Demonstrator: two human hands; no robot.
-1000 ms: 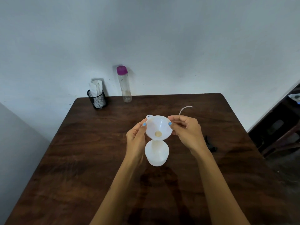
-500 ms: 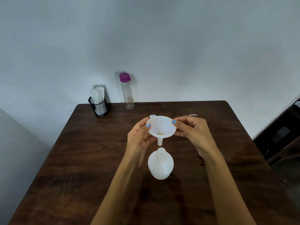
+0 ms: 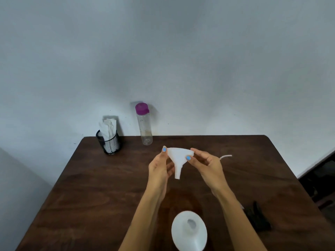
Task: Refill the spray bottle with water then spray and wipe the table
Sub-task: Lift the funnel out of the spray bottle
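Note:
Both hands hold a white plastic funnel (image 3: 178,160) by its rim above the middle of the dark wooden table (image 3: 101,192). My left hand (image 3: 159,167) pinches the left side, my right hand (image 3: 206,164) the right side. The funnel's spout points down, in the air. The white spray bottle body (image 3: 188,230), uncapped with its neck open, stands near the front edge between my forearms, well below the funnel. The black spray head (image 3: 257,220) lies on the table to the right, its thin white tube (image 3: 225,156) showing behind my right hand.
A clear water bottle with a purple cap (image 3: 144,124) stands at the table's back edge against the wall. A black mesh holder with white tissues (image 3: 108,140) is at the back left corner. Dark furniture (image 3: 320,178) sits off the table's right side.
The funnel has lifted up and away from the spray bottle's neck. The view has tilted up, so the bottle now sits lower in the frame.

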